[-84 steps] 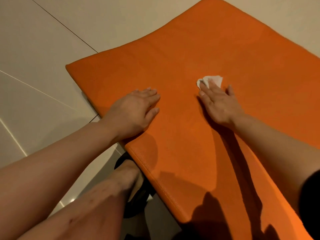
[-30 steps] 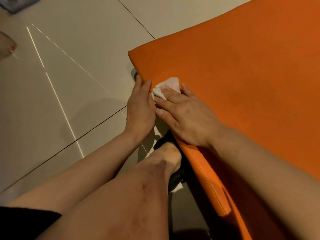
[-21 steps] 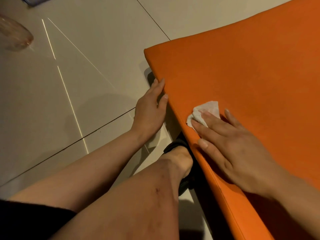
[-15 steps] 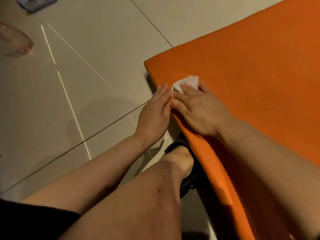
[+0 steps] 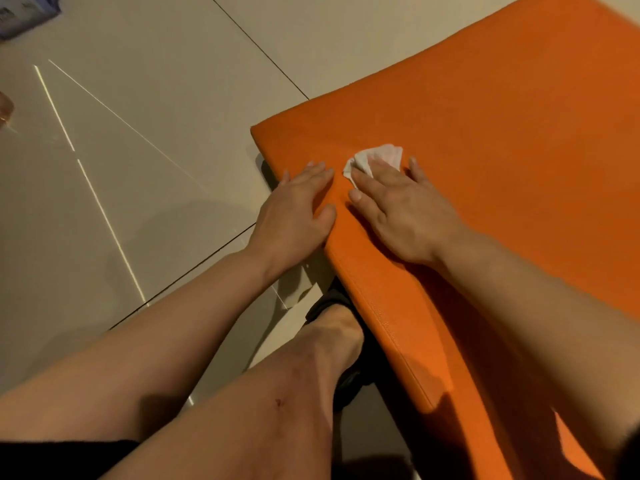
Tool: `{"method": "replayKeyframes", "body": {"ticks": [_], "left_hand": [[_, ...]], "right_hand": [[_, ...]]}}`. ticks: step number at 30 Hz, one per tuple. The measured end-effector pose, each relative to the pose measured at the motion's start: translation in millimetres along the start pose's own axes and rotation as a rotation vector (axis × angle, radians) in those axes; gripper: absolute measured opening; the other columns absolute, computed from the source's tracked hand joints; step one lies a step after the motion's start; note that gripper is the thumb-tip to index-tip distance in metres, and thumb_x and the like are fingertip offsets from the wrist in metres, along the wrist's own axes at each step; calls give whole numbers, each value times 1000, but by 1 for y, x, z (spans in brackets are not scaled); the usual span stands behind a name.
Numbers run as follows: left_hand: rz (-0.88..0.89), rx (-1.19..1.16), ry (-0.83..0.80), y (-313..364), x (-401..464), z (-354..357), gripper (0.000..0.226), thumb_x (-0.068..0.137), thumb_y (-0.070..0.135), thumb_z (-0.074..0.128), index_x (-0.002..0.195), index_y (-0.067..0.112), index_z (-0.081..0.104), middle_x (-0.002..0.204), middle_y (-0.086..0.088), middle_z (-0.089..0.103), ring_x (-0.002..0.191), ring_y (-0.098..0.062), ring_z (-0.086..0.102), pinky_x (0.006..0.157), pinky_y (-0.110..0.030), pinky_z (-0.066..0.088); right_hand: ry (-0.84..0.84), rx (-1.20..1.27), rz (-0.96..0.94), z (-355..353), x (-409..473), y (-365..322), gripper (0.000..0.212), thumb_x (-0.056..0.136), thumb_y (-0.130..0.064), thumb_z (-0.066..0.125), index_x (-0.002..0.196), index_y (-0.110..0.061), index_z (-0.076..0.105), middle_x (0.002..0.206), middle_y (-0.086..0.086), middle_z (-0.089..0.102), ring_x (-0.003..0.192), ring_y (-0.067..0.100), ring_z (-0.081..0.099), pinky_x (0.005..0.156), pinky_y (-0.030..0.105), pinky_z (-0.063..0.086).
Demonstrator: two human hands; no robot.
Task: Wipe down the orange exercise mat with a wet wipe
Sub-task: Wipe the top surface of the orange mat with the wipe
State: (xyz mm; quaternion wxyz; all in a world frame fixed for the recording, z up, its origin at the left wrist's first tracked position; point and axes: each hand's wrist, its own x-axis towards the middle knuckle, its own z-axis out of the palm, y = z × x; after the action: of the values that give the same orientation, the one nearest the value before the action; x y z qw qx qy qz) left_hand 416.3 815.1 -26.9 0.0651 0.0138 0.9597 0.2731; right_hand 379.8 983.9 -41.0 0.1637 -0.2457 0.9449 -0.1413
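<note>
I see a pale tiled floor (image 5: 166,98) with dark grout lines and thin bright streaks of reflected light crossing it. At the top left corner lies a bluish packet (image 5: 20,12), cut off by the frame, its print too blurred to read. At the left edge sits a pinkish translucent thing (image 5: 5,110), mostly out of view. A bare leg (image 5: 270,393) ends in a black sandal (image 5: 346,382).
</note>
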Motion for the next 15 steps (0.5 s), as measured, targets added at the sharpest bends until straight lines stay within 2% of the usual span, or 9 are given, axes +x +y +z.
{"method": "replayKeyframes", "body": {"ticks": [3, 5, 8, 11, 15], "left_hand": [[28, 91, -48, 3, 12, -1, 53, 98, 31, 51, 147, 16, 37, 156, -3, 29, 146, -12, 18, 118, -30, 0], [54, 145, -78, 4, 18, -3, 53, 98, 31, 49, 148, 18, 36, 157, -2, 27, 146, -12, 17, 117, -29, -1], [60, 138, -147, 13, 29, -2, 53, 96, 22, 49, 147, 20, 36, 157, -2, 28, 146, -11, 17, 117, -28, -2], [37, 138, -189, 29, 40, 5, 53, 94, 19, 49, 146, 18, 39, 156, -3, 31, 145, -12, 20, 120, -32, 5], [80, 173, -229, 44, 51, 12, 57, 91, 12, 48, 147, 17, 38, 157, -3, 28, 146, -12, 18, 121, -32, 7]], "right_hand": [[73, 20, -61, -4, -41, 13, 76, 92, -60, 2, 154, -19, 23, 161, 1, 16, 149, 8, 5, 119, 33, -11], [43, 59, -55, -7, -64, 20, 81, 87, -61, -3, 154, -22, 21, 161, -3, 16, 147, 3, 1, 117, 29, -15], [-45, 74, 34, -11, -46, 27, 74, 92, -60, -1, 155, -24, 16, 162, -3, 12, 148, 4, 0, 118, 31, -13], [-100, 89, 137, -14, -4, 29, 59, 103, -48, 12, 156, -22, 13, 163, 1, 5, 149, 8, -2, 119, 37, -12], [-91, 71, 93, -18, -22, 46, 62, 101, -49, 11, 156, -21, 9, 163, 1, 2, 149, 8, -6, 120, 36, -11]]}}
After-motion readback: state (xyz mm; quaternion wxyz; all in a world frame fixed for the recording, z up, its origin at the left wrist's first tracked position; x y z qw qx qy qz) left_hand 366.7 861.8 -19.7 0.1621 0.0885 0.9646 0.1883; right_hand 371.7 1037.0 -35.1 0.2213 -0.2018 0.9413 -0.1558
